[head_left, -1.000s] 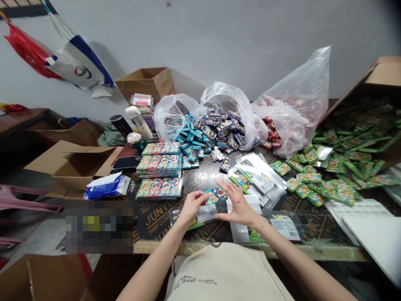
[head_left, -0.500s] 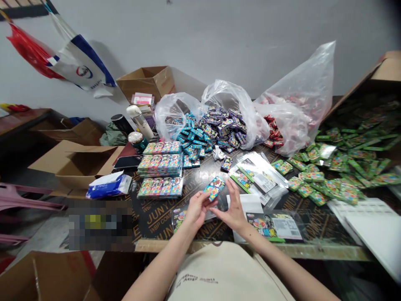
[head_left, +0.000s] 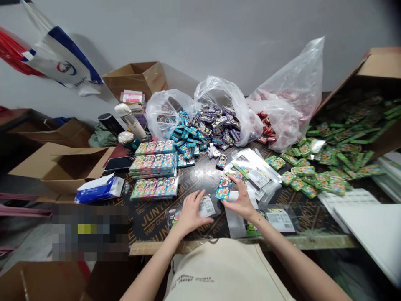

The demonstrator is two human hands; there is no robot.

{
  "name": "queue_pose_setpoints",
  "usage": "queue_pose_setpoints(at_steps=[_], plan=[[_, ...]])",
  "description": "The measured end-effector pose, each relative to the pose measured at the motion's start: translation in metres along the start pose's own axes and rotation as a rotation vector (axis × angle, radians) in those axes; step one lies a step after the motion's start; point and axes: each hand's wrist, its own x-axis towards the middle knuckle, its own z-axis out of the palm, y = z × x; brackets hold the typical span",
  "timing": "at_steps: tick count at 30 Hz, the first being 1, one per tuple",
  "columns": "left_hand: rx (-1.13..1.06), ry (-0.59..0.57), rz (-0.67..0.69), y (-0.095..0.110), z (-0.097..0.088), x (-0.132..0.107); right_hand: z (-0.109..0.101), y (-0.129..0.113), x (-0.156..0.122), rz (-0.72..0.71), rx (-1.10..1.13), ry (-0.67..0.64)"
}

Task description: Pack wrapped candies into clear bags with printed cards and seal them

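Observation:
My right hand (head_left: 240,198) grips a small blue printed packet (head_left: 223,188) by its right side, between thumb and fingers, above the dark table. My left hand (head_left: 190,214) holds nothing; its fingers are spread over a clear printed bag (head_left: 207,206) lying flat, and whether they touch it I cannot tell. Another printed bag (head_left: 280,220) lies by my right forearm. Left of my hands are stacks of multicoloured packet sets (head_left: 154,187). Beyond are heaps of loose blue packets (head_left: 189,139) and purple packets (head_left: 216,121).
Clear plastic bags (head_left: 219,85) stand behind the heaps, with red packets (head_left: 266,127) spilling from one. Green packets (head_left: 326,167) spread from a tipped carton (head_left: 380,62) at right. Bottles (head_left: 127,117), a phone (head_left: 119,164) and a blue-white pack (head_left: 98,189) are at left.
The blue packet has passed from my left hand to my right. My left hand has let go and opened, moving lower over the clear bag. The whole view has shifted slightly.

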Motion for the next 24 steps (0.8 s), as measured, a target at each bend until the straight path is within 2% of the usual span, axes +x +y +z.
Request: queue_pose_setpoints(at_steps=[2, 4, 8, 13, 15, 19, 22, 24], plan=[[0.167, -0.084, 0.050, -0.002, 0.001, -0.004, -0.002, 0.007, -0.002, -0.028, -0.047, -0.073], [0.219, -0.092, 0.049, -0.001, 0.001, -0.006, -0.002, 0.011, -0.005, -0.067, -0.082, -0.163], [0.162, -0.058, 0.085, 0.003, -0.008, -0.004, -0.004, 0.012, -0.010, -0.134, -0.047, -0.359], [0.112, -0.116, 0.145, 0.009, -0.018, -0.002, -0.006, 0.011, -0.003, -0.188, 0.068, -0.565], [0.093, -0.096, 0.130, 0.010, -0.021, -0.001, -0.005, 0.010, 0.000, -0.183, 0.064, -0.557], [0.042, 0.031, 0.002, 0.007, -0.026, 0.000, 0.000, -0.002, 0.000, -0.147, 0.043, -0.353], [0.021, 0.085, -0.057, 0.002, -0.027, -0.002, 0.004, -0.012, 0.006, -0.231, 0.090, -0.427], [0.015, 0.078, -0.071, -0.001, -0.026, -0.003, 0.007, -0.010, 0.023, -0.256, 0.100, -0.440]])
